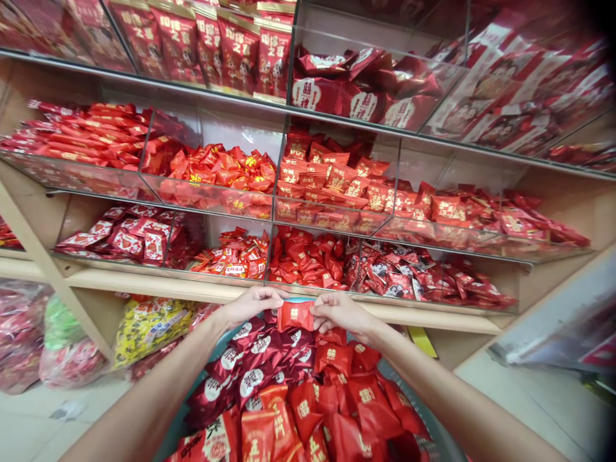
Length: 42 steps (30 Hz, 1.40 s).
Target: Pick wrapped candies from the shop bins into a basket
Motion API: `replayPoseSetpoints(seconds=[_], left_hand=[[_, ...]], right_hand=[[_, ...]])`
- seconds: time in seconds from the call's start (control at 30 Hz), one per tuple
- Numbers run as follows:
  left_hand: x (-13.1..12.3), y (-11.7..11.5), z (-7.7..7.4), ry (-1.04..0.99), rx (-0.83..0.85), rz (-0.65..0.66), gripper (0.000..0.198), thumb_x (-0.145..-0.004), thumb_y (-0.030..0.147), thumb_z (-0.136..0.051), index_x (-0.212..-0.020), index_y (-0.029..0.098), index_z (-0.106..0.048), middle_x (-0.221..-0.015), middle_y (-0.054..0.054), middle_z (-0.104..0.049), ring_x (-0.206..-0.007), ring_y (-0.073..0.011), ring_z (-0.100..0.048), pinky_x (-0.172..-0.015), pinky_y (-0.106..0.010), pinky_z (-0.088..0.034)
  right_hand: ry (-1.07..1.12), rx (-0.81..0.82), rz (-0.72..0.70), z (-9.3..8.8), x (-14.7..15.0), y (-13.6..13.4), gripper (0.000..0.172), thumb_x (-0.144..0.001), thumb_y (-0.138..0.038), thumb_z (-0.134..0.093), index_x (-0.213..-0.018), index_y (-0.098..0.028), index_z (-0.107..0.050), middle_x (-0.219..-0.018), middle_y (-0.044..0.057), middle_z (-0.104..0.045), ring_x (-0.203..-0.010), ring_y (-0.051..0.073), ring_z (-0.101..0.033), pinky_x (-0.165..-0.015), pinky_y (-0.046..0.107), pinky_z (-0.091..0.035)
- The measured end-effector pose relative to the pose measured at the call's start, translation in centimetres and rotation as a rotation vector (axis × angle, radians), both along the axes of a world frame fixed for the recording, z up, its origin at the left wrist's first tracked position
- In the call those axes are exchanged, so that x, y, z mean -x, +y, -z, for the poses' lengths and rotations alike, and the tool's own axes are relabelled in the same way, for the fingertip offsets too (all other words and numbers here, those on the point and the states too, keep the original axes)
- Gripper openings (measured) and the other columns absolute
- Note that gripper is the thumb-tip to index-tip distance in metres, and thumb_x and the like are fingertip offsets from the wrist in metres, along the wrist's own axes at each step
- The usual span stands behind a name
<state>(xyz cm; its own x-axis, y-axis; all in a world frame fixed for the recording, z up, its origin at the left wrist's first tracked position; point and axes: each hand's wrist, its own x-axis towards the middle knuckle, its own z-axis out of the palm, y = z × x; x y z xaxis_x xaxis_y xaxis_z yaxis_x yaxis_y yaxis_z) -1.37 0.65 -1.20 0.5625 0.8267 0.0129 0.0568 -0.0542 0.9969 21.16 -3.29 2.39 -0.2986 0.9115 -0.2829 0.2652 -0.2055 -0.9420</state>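
A small red snack packet (295, 315) is held up between both hands in front of the lowest shelf. My left hand (253, 303) pinches its left edge and my right hand (339, 312) pinches its right edge. Below them a basket (414, 410) is heaped with dark red and bright red packets (308, 391). Right behind the held packet is a clear shelf bin of similar small red packets (308, 260).
Tiered clear bins full of red sweets and snack bags (337, 173) fill the shelving ahead. The wooden shelf edge (158, 285) runs just beyond my hands. Large sacks of wrapped sweets, yellow (149, 324) and green-pink (62, 346), sit on the floor at the left.
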Motion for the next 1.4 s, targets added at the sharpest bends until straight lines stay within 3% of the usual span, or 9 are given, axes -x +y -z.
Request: replayPoseSetpoints(seconds=[0.13,0.23,0.37,0.53,0.8,1.0,1.17,1.4], left_hand=[[0.0,-0.2,-0.1,-0.016,0.086,-0.001,0.031,-0.076,0.043,-0.061,-0.088,0.016,-0.066,-0.103,-0.006,-0.065,-0.092,-0.0199,-0.057,-0.085,-0.031,-0.039],[0.0,-0.2,-0.2,-0.034,0.080,-0.023,0.036,-0.080,0.048,-0.053,-0.088,0.017,-0.068,-0.100,-0.006,-0.066,-0.095,-0.0221,-0.057,-0.092,-0.034,-0.037],[0.0,-0.1,0.0,-0.022,0.025,-0.041,0.034,-0.081,0.049,-0.052,-0.084,0.020,-0.070,-0.108,-0.005,-0.064,-0.106,-0.0247,-0.053,-0.098,-0.034,-0.033],[-0.1,0.2,0.2,-0.016,0.023,-0.046,0.032,-0.080,0.048,-0.054,-0.082,0.021,-0.071,-0.107,-0.004,-0.064,-0.108,-0.0252,-0.052,-0.099,-0.033,-0.033],[0.0,0.0,0.3,-0.015,0.020,-0.045,0.030,-0.080,0.046,-0.054,-0.082,0.022,-0.071,-0.106,-0.005,-0.064,-0.108,-0.0257,-0.053,-0.099,-0.035,-0.033],[0.0,0.0,0.3,-0.007,0.029,-0.047,0.030,-0.079,0.047,-0.054,-0.083,0.022,-0.071,-0.110,-0.004,-0.064,-0.107,-0.0254,-0.053,-0.099,-0.034,-0.033],[0.0,-0.1,0.1,-0.004,0.039,-0.051,0.030,-0.078,0.047,-0.055,-0.084,0.022,-0.071,-0.111,-0.004,-0.063,-0.107,-0.0253,-0.054,-0.098,-0.034,-0.035],[0.0,-0.1,0.1,-0.008,0.022,-0.051,0.030,-0.078,0.047,-0.056,-0.082,0.022,-0.071,-0.105,-0.005,-0.064,-0.106,-0.0256,-0.053,-0.098,-0.034,-0.034]], right_hand=[[0.045,-0.121,-0.022,-1.2,-0.8,-1.1,0.028,-0.068,-0.038,-0.069,-0.064,-0.016,-0.052,-0.058,-0.003,-0.061,-0.053,0.007,-0.057,-0.056,0.020,-0.046],[0.065,-0.167,-0.028,-2.9,-2.1,-2.7,0.032,-0.067,-0.043,-0.070,-0.065,-0.016,-0.052,-0.062,-0.003,-0.060,-0.059,0.008,-0.058,-0.064,0.022,-0.047],[-0.020,-0.061,-0.086,-4.3,-4.1,-5.3,0.032,-0.069,-0.043,-0.069,-0.066,-0.016,-0.052,-0.060,-0.001,-0.062,-0.055,0.009,-0.057,-0.059,0.021,-0.044],[-0.117,0.142,-0.227,-4.4,-5.2,-7.6,0.030,-0.069,-0.040,-0.067,-0.065,-0.016,-0.050,-0.050,-0.003,-0.059,-0.043,0.008,-0.054,-0.046,0.017,-0.036],[-0.205,0.150,-0.370,-4.9,-4.7,-8.2,0.026,-0.074,-0.037,-0.062,-0.063,-0.017,-0.050,-0.041,-0.007,-0.050,-0.036,0.005,-0.044,-0.041,0.016,-0.028],[-0.226,0.061,-0.166,-5.8,-6.9,-7.5,0.028,-0.071,-0.040,-0.065,-0.064,-0.016,-0.050,-0.045,-0.005,-0.053,-0.040,0.005,-0.042,-0.043,0.017,-0.027],[-0.181,0.027,0.084,-4.6,-8.8,-7.1,0.035,-0.069,-0.047,-0.065,-0.065,-0.017,-0.048,-0.043,-0.005,-0.051,-0.038,0.004,-0.034,-0.040,0.018,-0.021],[-0.184,0.091,0.133,-3.9,-8.5,-8.4,0.037,-0.068,-0.050,-0.065,-0.064,-0.018,-0.046,-0.043,-0.006,-0.048,-0.036,0.003,-0.031,-0.037,0.017,-0.017]])
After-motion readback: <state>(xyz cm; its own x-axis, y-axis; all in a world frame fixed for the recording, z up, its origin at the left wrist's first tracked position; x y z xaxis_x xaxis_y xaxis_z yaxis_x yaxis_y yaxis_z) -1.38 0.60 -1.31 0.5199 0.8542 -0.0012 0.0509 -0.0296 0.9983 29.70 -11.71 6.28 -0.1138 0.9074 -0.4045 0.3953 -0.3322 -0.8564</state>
